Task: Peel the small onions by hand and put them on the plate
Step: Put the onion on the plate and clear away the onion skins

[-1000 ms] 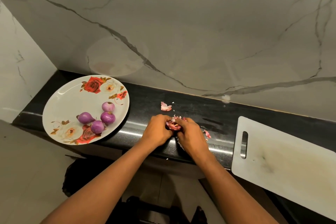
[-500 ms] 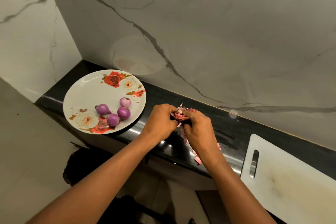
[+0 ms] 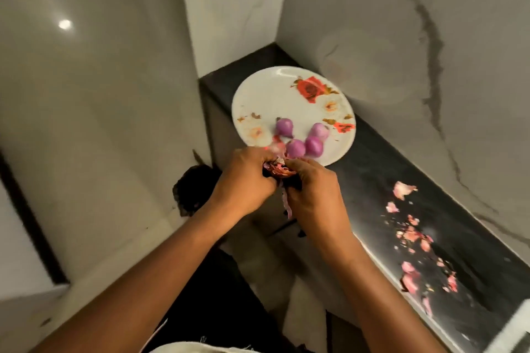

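A white plate [image 3: 258, 89] with rose prints sits at the far end of the black counter [image 3: 372, 175] in the head view. Several peeled purple onions [image 3: 295, 148] lie on its near side. Just in front of the plate's near rim, my left hand [image 3: 243, 180] and my right hand [image 3: 315, 195] are pressed together. Both grip a crumpled bunch of reddish onion skins [image 3: 279, 170], and one strip dangles below. Whether an onion sits inside the bunch is hidden by my fingers.
Loose pink skin scraps [image 3: 413, 235] are scattered along the counter to the right. A white cutting board corner [image 3: 516, 329] shows at the bottom right. A dark bag or bin [image 3: 192, 189] sits on the floor below my left hand. Marble walls close the corner.
Both hands have moved left along the counter with the bunch of skins, from the scrap pile to the plate's near rim. The view has swung left and down.
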`<action>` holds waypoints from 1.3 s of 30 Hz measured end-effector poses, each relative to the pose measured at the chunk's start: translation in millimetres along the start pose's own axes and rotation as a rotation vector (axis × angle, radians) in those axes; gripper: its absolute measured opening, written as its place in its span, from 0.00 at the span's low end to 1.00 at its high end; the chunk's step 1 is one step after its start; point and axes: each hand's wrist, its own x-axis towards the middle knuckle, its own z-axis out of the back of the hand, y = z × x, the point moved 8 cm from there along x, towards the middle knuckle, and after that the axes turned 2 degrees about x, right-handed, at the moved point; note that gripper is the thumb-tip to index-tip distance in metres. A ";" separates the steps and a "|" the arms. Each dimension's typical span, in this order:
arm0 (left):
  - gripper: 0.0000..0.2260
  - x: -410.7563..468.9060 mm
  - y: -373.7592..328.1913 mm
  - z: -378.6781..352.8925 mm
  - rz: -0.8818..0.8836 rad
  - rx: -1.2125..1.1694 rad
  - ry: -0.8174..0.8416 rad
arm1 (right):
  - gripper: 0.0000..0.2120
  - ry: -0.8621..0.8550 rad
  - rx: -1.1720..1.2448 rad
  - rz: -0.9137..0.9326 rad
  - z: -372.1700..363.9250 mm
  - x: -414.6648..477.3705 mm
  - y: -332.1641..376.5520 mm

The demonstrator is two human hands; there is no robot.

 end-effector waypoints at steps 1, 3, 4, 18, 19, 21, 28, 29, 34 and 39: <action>0.12 -7.1 20.9 7.9 0.040 0.003 -0.031 | 0.20 0.054 0.004 0.023 -23.4 4.7 4.5; 0.13 -17.7 60.4 18.8 0.122 -0.010 -0.075 | 0.19 0.138 0.022 0.061 -65.2 12.2 12.0; 0.13 -22.7 80.7 21.8 0.162 -0.023 -0.094 | 0.19 0.168 0.024 0.072 -84.4 14.4 13.5; 0.13 3.2 393.9 -28.1 0.570 -0.016 -0.120 | 0.20 0.521 0.075 -0.011 -398.9 89.9 -72.4; 0.11 9.8 414.6 -36.1 0.587 -0.021 -0.109 | 0.18 0.530 0.084 -0.027 -417.6 97.2 -83.4; 0.09 24.4 454.9 -53.2 0.609 -0.020 -0.092 | 0.16 0.550 0.097 -0.053 -454.9 110.5 -108.3; 0.10 58.9 559.4 -103.6 0.655 -0.057 -0.053 | 0.14 0.498 0.064 -0.095 -545.9 141.4 -180.6; 0.14 61.3 568.6 -107.9 0.671 -0.078 -0.056 | 0.15 0.503 0.067 -0.128 -554.3 143.5 -188.2; 0.34 65.1 600.1 -132.4 0.719 -0.179 0.018 | 0.15 0.532 0.103 -0.306 -585.7 148.0 -219.6; 0.34 66.1 609.3 -143.7 0.746 -0.178 0.137 | 0.16 0.550 0.097 -0.381 -589.0 154.9 -230.9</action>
